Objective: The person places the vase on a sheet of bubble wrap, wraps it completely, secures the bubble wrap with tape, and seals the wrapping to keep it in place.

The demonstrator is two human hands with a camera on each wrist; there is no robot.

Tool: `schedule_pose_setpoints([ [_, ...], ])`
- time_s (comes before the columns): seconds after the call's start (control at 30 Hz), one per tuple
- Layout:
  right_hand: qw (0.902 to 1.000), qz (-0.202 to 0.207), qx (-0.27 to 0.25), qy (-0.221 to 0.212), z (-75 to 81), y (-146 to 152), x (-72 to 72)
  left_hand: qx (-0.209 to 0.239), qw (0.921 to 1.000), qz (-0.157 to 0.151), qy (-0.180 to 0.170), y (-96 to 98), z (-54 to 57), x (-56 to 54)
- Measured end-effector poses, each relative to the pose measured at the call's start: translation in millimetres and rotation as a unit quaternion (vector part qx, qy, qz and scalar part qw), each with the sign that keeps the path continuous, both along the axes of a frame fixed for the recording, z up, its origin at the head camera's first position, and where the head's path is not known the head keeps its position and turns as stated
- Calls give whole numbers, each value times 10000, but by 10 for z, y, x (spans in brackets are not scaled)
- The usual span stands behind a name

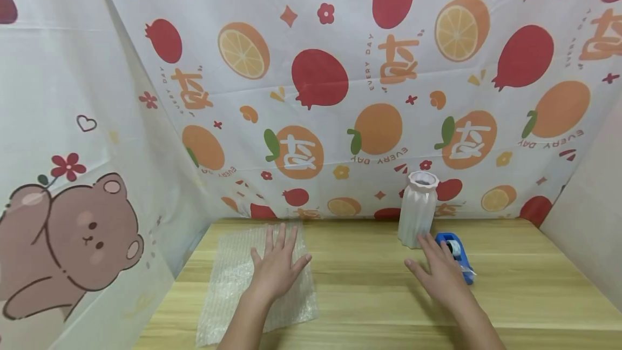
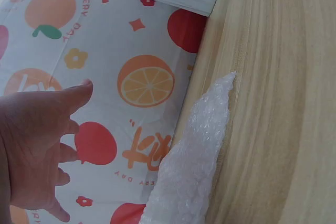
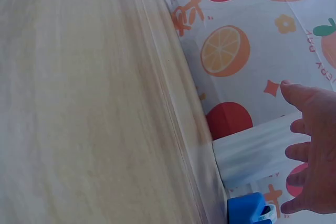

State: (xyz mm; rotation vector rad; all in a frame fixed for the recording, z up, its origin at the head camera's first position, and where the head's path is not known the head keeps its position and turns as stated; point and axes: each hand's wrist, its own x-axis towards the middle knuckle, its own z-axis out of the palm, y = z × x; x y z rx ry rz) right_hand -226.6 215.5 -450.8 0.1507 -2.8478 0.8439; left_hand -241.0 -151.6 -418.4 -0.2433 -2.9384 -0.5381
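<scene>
Only in head view: both hands (image 1: 274,273) (image 1: 442,275)

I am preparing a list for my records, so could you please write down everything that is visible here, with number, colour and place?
Bubble wrap: one piece, clear whitish, table's left part
Vase: one, white, right of centre, near the back edge
Tape dispenser: one, blue, right of the vase
Tape roll: one, whitish, in the dispenser
Table: one, light wood-coloured, below everything
Fruit-print cloth: one, white with red and orange, behind
Bear-print cloth: one, white with brown, left side
Hands: two, bare; left above the wrap, right near the dispenser
</scene>
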Motion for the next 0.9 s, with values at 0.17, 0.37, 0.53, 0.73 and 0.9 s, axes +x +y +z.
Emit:
schedule_pose_setpoints([
  [0.17, 9999, -15, 27, 128, 8, 14, -13, 43, 10000, 3, 88, 8, 2, -20],
  [0.37, 9999, -36, 79, 116, -3, 26, 5, -31, 10000, -3, -24, 9, -59, 4],
  [0.53, 9999, -57, 77, 125, -19, 31, 0, -5, 10000, -32, -53, 14, -97, 6],
  [0.73, 9999, -85, 34, 116, -39, 45, -26, -146, 9997, -42, -171, 10, -94, 9],
  [0.9, 9999, -78, 43, 140, -41, 49, -28, -179, 9994, -78, -292, 4, -73, 13],
])
